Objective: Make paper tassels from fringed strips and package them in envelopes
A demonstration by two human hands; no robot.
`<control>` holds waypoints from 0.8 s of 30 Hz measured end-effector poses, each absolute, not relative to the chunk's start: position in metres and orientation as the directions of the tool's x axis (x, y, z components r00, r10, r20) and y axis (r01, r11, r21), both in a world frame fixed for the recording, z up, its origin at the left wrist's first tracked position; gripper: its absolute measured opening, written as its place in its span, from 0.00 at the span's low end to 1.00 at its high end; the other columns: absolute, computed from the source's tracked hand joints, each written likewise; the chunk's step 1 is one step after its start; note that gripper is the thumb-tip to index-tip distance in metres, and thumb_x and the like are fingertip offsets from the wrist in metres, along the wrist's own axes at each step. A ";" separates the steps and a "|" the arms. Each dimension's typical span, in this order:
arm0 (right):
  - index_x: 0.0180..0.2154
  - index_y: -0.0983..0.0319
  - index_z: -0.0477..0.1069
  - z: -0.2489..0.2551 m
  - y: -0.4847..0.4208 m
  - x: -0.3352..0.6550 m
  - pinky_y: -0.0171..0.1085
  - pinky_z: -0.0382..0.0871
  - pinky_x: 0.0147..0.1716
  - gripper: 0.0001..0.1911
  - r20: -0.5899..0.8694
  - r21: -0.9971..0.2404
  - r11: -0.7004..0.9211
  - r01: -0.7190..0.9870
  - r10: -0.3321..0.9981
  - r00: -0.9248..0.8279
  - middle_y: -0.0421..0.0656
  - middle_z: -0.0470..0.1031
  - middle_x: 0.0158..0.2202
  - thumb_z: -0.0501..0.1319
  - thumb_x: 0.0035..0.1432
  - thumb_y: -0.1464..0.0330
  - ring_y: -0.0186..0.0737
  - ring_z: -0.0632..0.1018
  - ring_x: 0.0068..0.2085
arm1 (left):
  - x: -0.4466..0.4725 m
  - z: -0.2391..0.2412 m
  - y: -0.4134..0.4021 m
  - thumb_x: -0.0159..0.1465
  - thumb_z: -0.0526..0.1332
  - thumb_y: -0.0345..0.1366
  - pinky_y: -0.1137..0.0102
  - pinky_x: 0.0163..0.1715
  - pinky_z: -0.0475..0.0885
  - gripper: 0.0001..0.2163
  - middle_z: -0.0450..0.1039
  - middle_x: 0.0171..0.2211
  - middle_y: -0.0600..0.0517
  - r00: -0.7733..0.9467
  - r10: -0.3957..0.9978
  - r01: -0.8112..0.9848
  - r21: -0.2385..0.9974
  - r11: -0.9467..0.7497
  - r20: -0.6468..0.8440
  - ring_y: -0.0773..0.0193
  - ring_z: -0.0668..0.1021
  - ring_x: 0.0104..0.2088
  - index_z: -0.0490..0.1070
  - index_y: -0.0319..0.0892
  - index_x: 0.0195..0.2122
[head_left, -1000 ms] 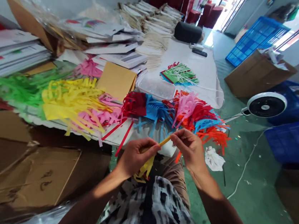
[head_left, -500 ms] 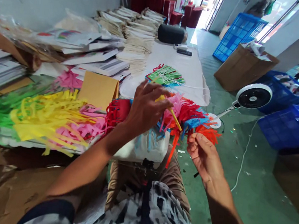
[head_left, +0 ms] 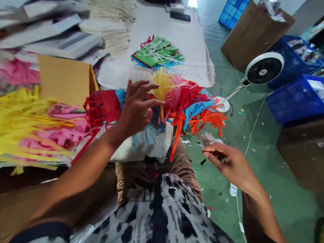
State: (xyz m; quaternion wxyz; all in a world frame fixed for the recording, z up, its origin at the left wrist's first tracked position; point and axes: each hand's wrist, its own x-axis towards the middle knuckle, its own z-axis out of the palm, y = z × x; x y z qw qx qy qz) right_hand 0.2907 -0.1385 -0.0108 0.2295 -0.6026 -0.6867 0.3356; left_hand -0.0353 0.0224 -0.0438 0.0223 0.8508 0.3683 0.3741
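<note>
My left hand [head_left: 140, 109] is above the near end of the work, fingers spread and grasping nothing. Its fingertips reach toward a yellow fringed paper tassel [head_left: 162, 84] and may brush it. This yellow fringe sits in a row beside pink, red [head_left: 193, 94], blue and orange [head_left: 209, 121] fringed paper strips that hang over the table corner. Right of the row, my right hand [head_left: 227, 160] has thumb and fingers pinched together. A pale, crumpled, see-through scrap [head_left: 209, 139] shows at those fingertips; whether it is held is unclear. Red fringed paper [head_left: 103, 105] lies left of my left hand.
Yellow fringe [head_left: 12, 120] and pink fringe [head_left: 61, 133] cover the left tabletop near a tan cardboard piece [head_left: 64, 81]. A green fringed bundle with white strings [head_left: 158, 53] lies farther back. A white fan [head_left: 264, 70] stands at the right corner; blue crates [head_left: 307, 103] are beyond.
The yellow strip that was in my left hand now sits among the fringes, and that hand has let go. My right hand has moved away, right of the fringes. The view has tilted down.
</note>
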 end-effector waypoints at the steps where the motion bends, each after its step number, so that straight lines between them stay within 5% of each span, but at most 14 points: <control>1: 0.38 0.58 0.79 -0.007 -0.143 0.293 0.36 0.64 0.31 0.08 -0.081 -0.670 0.073 0.739 0.982 -0.170 0.40 0.81 0.35 0.63 0.68 0.62 0.36 0.74 0.30 | -0.038 -0.040 0.012 0.58 0.64 0.19 0.41 0.73 0.52 0.22 0.73 0.63 0.52 0.439 0.630 0.598 0.316 -0.737 0.640 0.49 0.68 0.68 0.82 0.52 0.47; 4: 0.39 0.58 0.78 0.003 -0.155 0.292 0.36 0.65 0.31 0.07 -0.012 -0.564 0.126 0.816 0.987 -0.161 0.40 0.82 0.36 0.61 0.69 0.66 0.36 0.76 0.30 | -0.050 -0.034 -0.021 0.62 0.62 0.20 0.47 0.68 0.65 0.19 0.78 0.57 0.52 0.394 0.616 0.589 0.327 -0.739 0.682 0.52 0.73 0.63 0.82 0.51 0.46; 9: 0.40 0.56 0.78 0.002 -0.165 0.263 0.36 0.70 0.33 0.07 0.115 -0.589 0.340 0.734 0.933 -0.340 0.40 0.82 0.36 0.61 0.71 0.64 0.38 0.81 0.33 | -0.089 -0.041 -0.078 0.67 0.64 0.25 0.53 0.58 0.73 0.14 0.82 0.48 0.49 0.256 0.640 0.658 0.355 -0.665 0.724 0.56 0.78 0.54 0.81 0.48 0.49; 16: 0.39 0.55 0.77 -0.006 -0.136 0.180 0.35 0.71 0.30 0.08 0.179 -0.652 0.514 0.557 0.819 -0.546 0.39 0.81 0.34 0.61 0.72 0.64 0.36 0.79 0.29 | -0.176 -0.057 -0.147 0.70 0.65 0.33 0.60 0.50 0.74 0.04 0.84 0.41 0.50 -0.036 0.779 0.847 0.433 -0.309 0.626 0.59 0.81 0.44 0.81 0.46 0.42; 21: 0.38 0.56 0.76 0.003 -0.118 0.109 0.34 0.69 0.33 0.07 0.246 -0.636 0.637 0.435 0.702 -0.668 0.38 0.79 0.33 0.62 0.71 0.67 0.35 0.79 0.32 | -0.242 -0.069 -0.178 0.70 0.65 0.38 0.62 0.46 0.73 0.08 0.82 0.35 0.49 -0.361 0.666 0.860 0.510 -0.035 0.653 0.58 0.80 0.40 0.79 0.44 0.35; 24: 0.38 0.56 0.76 0.011 -0.116 0.072 0.35 0.67 0.34 0.06 0.215 -0.635 0.664 0.395 0.643 -0.735 0.38 0.78 0.34 0.62 0.71 0.67 0.35 0.79 0.33 | -0.287 -0.078 -0.179 0.69 0.63 0.41 0.63 0.45 0.74 0.09 0.81 0.41 0.46 -0.570 0.582 0.785 0.594 0.177 0.580 0.57 0.80 0.40 0.79 0.42 0.43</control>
